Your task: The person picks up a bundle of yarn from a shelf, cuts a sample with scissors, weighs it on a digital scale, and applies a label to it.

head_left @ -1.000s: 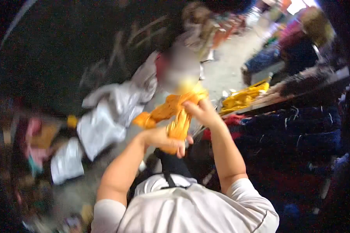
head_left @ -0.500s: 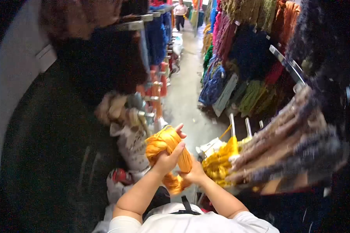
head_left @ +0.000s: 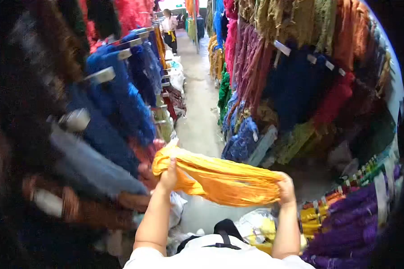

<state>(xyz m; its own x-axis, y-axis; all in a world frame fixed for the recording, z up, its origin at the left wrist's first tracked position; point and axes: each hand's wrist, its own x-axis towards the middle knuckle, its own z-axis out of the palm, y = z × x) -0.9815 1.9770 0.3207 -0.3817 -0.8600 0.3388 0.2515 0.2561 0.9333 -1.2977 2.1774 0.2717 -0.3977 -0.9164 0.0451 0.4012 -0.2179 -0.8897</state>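
Note:
A yellow-orange skein of yarn [head_left: 229, 177] is stretched sideways in front of me, above the aisle floor. My left hand [head_left: 168, 175] is closed around its left end, where the strands bunch up and a fold hangs below. At the other end, my right hand [head_left: 286, 190] grips the loop, its fingers partly hidden by the yarn. The strands between the hands lie spread out in a wide band.
Blue skeins [head_left: 116, 96] hang on racks to the left. Purple and dark skeins [head_left: 251, 67] hang on the right, with purple yarn [head_left: 350, 228] low down. A person [head_left: 169, 29] stands far along the aisle floor [head_left: 202, 103]. White bags [head_left: 251, 224] lie near my feet.
The skein was bunched between my hands and is now stretched wide. My hands have moved apart, the right one to the right. The view has moved along the aisle.

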